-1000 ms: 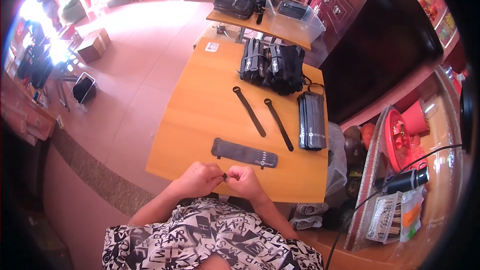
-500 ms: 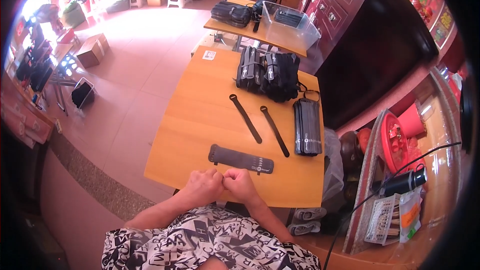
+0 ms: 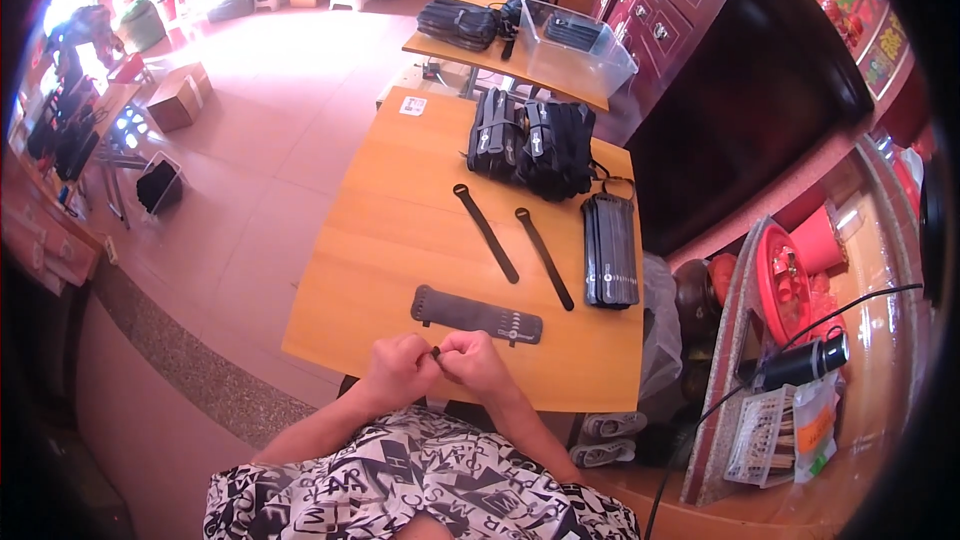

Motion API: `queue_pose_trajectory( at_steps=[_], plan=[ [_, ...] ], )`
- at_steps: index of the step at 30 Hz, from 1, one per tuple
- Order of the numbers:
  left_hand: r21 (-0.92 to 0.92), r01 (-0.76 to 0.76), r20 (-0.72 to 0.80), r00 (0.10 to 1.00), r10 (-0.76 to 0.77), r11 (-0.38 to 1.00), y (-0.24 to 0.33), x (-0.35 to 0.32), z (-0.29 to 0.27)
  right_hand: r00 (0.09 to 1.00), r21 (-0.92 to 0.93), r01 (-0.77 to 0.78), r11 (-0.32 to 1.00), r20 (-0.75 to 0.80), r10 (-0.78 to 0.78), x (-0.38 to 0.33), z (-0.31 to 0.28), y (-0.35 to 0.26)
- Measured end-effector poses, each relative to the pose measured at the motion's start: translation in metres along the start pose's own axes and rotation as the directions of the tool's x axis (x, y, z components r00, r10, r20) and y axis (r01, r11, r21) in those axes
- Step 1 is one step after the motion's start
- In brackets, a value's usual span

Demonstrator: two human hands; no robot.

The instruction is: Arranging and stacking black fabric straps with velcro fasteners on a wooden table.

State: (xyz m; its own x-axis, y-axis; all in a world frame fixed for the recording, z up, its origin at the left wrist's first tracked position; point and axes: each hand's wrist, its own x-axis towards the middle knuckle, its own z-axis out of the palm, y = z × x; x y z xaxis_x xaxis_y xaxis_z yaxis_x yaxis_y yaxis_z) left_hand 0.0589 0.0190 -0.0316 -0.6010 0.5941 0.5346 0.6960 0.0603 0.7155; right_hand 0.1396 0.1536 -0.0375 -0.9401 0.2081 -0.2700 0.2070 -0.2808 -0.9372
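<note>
My left hand (image 3: 400, 365) and my right hand (image 3: 477, 361) meet at the table's near edge, fingers closed and knuckles up. Between their fingertips shows a small dark piece (image 3: 436, 352), pinched from both sides; most of it is hidden, so its kind is unclear. Just beyond my hands lies a flat grey fabric strip (image 3: 470, 315) with pale printing and small tabs along its near edge. Farther out, two black straps (image 3: 487, 234) (image 3: 545, 260), each with a slotted rounded head, lie slantwise and apart from each other.
A stack of grey strips (image 3: 610, 250) lies at the wooden table's right edge, and strapped black bundles (image 3: 530, 140) at its far end. Behind stands another table with a clear plastic bin (image 3: 577, 45). To the right, a shelf holds a red tray (image 3: 783, 280) and a black bottle (image 3: 803, 363).
My hands have shifted a little against each other, and the small dark piece now shows between the fingertips. The strip and straps stay put; the whole view has moved slightly.
</note>
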Motion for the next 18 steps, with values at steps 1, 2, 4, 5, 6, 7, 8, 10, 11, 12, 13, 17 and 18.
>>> queue_pose_trajectory(
  at_steps=[1,2,4,5,6,7,8,10,11,12,13,17,18],
  plan=[
    [0.001,0.001,-0.003,1.0,-0.001,1.0,0.0,-0.002,0.0,1.0,-0.01,0.013,1.0,0.028,-0.012,0.002,-0.001,0.002],
    [0.088,-0.06,0.019,0.998,0.059,0.994,0.0,-0.003,-0.002,0.999,-0.013,0.013,1.0,0.031,-0.013,0.003,-0.001,0.002],
    [0.174,-0.118,0.044,0.993,0.112,0.978,0.003,-0.002,-0.006,0.995,-0.285,0.068,0.956,-0.046,-0.084,0.0,0.002,-0.004],
    [0.238,-0.22,0.132,0.972,0.193,0.946,0.006,0.002,-0.009,0.996,-0.286,0.065,0.956,-0.043,-0.08,-0.003,0.003,-0.009],
    [0.292,-0.324,0.223,0.938,0.266,0.9,0.008,0.004,-0.011,0.999,-0.234,0.002,0.972,-0.037,-0.01,-0.006,0.004,-0.019],
    [0.293,-0.322,0.222,0.939,0.263,0.9,0.01,0.004,-0.012,0.998,-0.18,-0.062,0.982,-0.027,0.058,-0.008,0.004,-0.026],
    [0.287,-0.34,0.235,0.931,0.278,0.896,0.012,0.004,-0.013,0.998,-0.181,-0.063,0.981,-0.025,0.06,-0.01,0.004,-0.025],
    [0.278,-0.358,0.248,0.923,0.293,0.891,0.016,0.004,-0.015,0.998,-0.158,-0.056,0.986,0.026,0.061,-0.011,0.001,-0.02],
    [0.265,-0.373,0.245,0.918,0.312,0.889,0.019,0.004,-0.016,0.998,-0.159,-0.059,0.986,0.024,0.064,-0.01,-0.002,-0.015],
    [0.253,-0.387,0.243,0.913,0.329,0.887,0.022,0.004,-0.018,0.996,-0.154,-0.039,0.987,0.069,0.05,-0.009,-0.005,-0.009],
    [0.256,-0.381,0.242,0.915,0.323,0.889,0.023,0.005,-0.019,0.992,-0.148,-0.018,0.989,0.118,0.035,-0.007,-0.008,-0.008],
    [0.201,-0.214,0.15,0.971,0.185,0.956,0.015,0.009,-0.016,0.998,-0.122,0.015,0.992,0.067,-0.006,-0.009,-0.005,-0.016],
    [0.133,-0.123,0.102,0.989,0.11,0.983,0.013,0.011,-0.018,0.996,-0.149,0.028,0.988,0.091,-0.015,-0.008,-0.008,-0.021]
  ],
)
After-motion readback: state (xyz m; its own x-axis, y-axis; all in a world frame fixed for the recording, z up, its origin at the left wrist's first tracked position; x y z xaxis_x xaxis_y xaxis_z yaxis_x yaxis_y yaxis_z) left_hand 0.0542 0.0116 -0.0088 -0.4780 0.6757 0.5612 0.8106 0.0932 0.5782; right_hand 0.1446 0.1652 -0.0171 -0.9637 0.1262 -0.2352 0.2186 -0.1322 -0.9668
